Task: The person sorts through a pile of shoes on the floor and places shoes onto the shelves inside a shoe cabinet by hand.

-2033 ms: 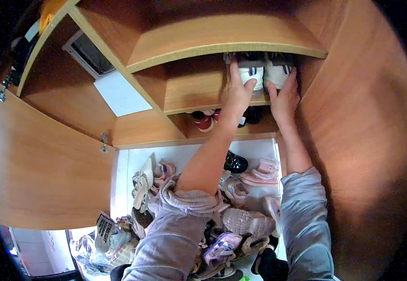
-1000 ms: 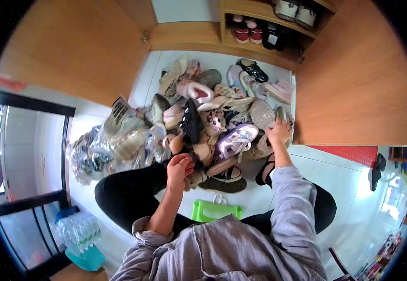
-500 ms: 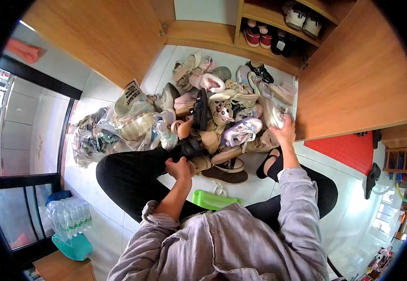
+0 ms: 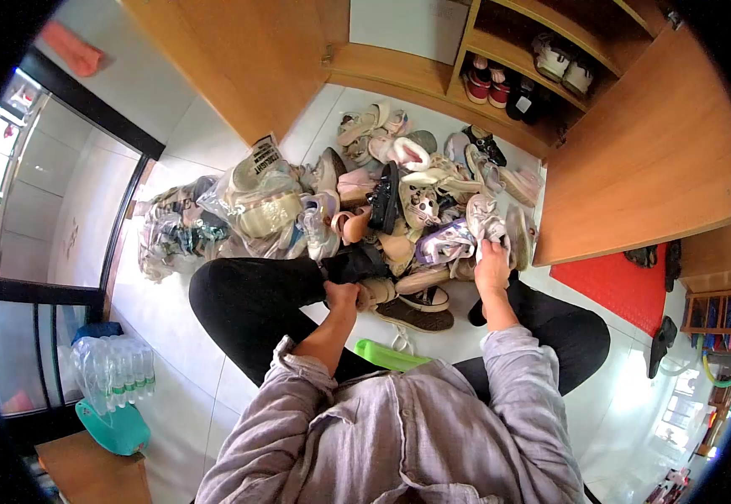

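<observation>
A big heap of shoes spreads over the floor before my crossed legs. My right hand is closed on the near end of a pale sneaker, held over the right part of the heap, beside a purple-and-white sneaker. Lower and to the left, my left hand is curled closed by my knee, close to a pair of beige sandals; whatever its fingers may hold is hidden. A black sandal stands on edge mid-heap, and a dark brown shoe lies at the near edge.
Behind the heap, a wooden cabinet has its doors open, with red shoes and white shoes on its shelves. Plastic-bagged shoes lie left. A green plastic item is between my legs; bottled water stands lower left.
My right hand has moved left, bringing the pale sneaker over the purple-and-white one. The left hand stays curled and is now closer to the beige sandals. The whole view has shifted slightly.
</observation>
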A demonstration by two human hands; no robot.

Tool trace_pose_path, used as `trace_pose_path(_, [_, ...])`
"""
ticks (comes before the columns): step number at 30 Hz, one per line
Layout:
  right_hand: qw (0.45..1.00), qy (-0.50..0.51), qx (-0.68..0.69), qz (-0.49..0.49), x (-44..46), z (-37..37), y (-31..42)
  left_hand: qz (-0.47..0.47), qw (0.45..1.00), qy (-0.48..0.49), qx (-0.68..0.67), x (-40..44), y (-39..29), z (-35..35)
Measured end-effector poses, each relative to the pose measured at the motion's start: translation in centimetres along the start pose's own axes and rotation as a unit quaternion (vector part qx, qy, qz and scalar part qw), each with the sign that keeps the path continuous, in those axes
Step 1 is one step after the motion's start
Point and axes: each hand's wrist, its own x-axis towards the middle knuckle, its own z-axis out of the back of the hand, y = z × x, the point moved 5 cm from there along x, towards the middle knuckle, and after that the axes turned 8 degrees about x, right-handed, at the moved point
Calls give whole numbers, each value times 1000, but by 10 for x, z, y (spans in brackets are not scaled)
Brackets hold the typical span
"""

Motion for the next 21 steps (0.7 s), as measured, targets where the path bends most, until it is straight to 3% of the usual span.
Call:
trace_pose_path(3, [996, 80, -5, 28, -7, -27, 4, -32, 999, -19, -3, -10, -12, 3])
trace_pose_path(4, [991, 126, -42, -16, -11, -16, 18, -46, 999, -25, -14, -8, -13, 2])
trace_pose_path(8, [994, 97, 15, -42, -12, -11, 20, -46, 997, -17, -62, -4, -8, -10])
trace_pose_path(11, [972, 60, 146, -175, 1, 12, 20, -94, 992, 6, -79, -2, -6, -19])
trace_pose_path(15, [953, 11, 259, -154, 0, -3, 5, -67, 994, 27, -82, -4, -13, -18])
trace_pose_path(20, [882, -62, 412, -220, 1, -25, -19, -21, 988, 74, -134, -40, -31, 4])
trace_pose_path(21, [833, -74, 486, -254, 6, -26, -33, -35, 983, 88, -160, -50, -37, 10])
